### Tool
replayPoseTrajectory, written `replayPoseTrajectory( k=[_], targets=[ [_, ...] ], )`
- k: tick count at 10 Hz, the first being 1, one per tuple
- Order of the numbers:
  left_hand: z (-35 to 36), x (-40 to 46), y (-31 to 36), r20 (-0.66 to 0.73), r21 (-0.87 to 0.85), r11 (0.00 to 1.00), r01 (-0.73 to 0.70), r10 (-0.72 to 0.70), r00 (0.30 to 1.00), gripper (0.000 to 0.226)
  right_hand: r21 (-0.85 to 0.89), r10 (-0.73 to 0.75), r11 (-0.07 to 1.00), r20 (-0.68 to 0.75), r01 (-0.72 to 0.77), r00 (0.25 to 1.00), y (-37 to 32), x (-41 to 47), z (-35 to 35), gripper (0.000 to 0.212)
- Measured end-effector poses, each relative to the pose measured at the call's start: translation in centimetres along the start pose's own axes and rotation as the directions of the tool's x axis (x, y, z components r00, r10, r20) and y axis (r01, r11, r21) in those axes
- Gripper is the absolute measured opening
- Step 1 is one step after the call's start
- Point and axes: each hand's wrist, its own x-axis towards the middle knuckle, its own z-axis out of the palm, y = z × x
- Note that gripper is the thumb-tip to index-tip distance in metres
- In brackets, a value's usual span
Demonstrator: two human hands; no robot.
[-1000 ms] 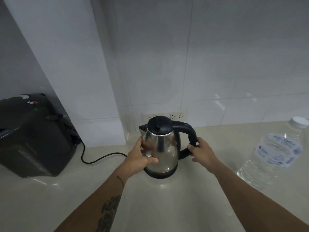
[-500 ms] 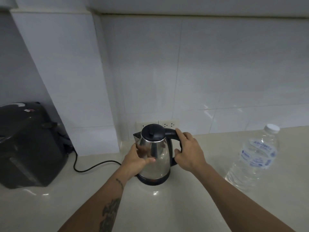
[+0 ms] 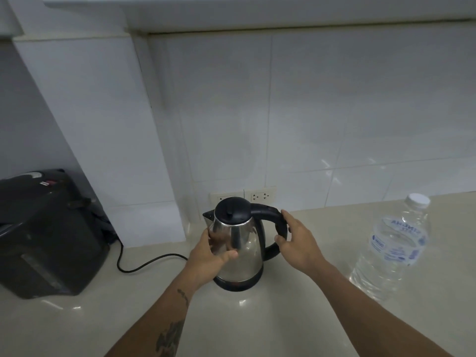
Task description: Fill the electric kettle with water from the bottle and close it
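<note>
A steel electric kettle [image 3: 244, 256] with a black lid, handle and base stands on the pale counter, its lid down. My left hand [image 3: 210, 256] is wrapped around the left side of its steel body. My right hand [image 3: 296, 240] curls around the black handle on the right, thumb and fingers on either side of it. A clear plastic water bottle [image 3: 394, 248] with a white cap stands upright to the right, capped, untouched.
A black appliance [image 3: 49, 235] sits at the left, its black cord [image 3: 144, 264] lying on the counter [image 3: 257, 325] toward the kettle. Wall sockets [image 3: 260, 195] sit just behind the kettle. A white pillar [image 3: 116, 163] juts out at the back left.
The view has tilted up. My right hand has shifted from the handle's top, close to the lid, to its outer curve. My left hand stays on the kettle body.
</note>
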Motion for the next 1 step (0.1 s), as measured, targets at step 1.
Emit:
replayPoseTrajectory(
  k=[1],
  targets=[
    [-0.62,-1.08,0.2,-0.038,0.142,0.99,-0.014,0.02,0.999,0.057,0.008,0.073,0.997,0.016,-0.073,0.997,0.15,-1.0,-0.26,0.066]
  ],
)
